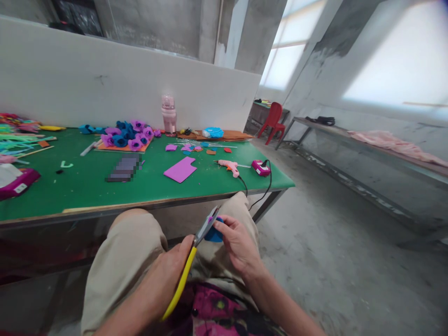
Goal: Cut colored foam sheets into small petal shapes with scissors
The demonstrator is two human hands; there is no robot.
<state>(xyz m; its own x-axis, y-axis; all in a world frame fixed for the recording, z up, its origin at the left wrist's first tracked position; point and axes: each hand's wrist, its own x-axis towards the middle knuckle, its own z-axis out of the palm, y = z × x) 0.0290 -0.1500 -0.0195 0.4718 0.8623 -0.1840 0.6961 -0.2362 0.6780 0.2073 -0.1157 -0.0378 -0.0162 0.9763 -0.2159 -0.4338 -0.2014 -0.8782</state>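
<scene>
My left hand (171, 268) is wrapped round a pair of scissors (184, 278) with yellow handles, held above my lap. The blades slant up to the right, against a small blue foam piece (213, 235). My right hand (240, 242) pinches that piece between thumb and fingers, and a bit of purple shows at its upper edge. Whether the blades are apart I cannot tell. Beyond my knees, a purple foam sheet (180, 170) with a notched corner lies on the green table (154, 190).
A pink glue gun (229, 167) and a magenta box (261, 168) with a black cord sit near the table's right end. Purple and blue foam flowers (128, 135) are heaped at the back, left of a pink bottle (169, 115). A phone-like dark slab (124, 167) lies in front.
</scene>
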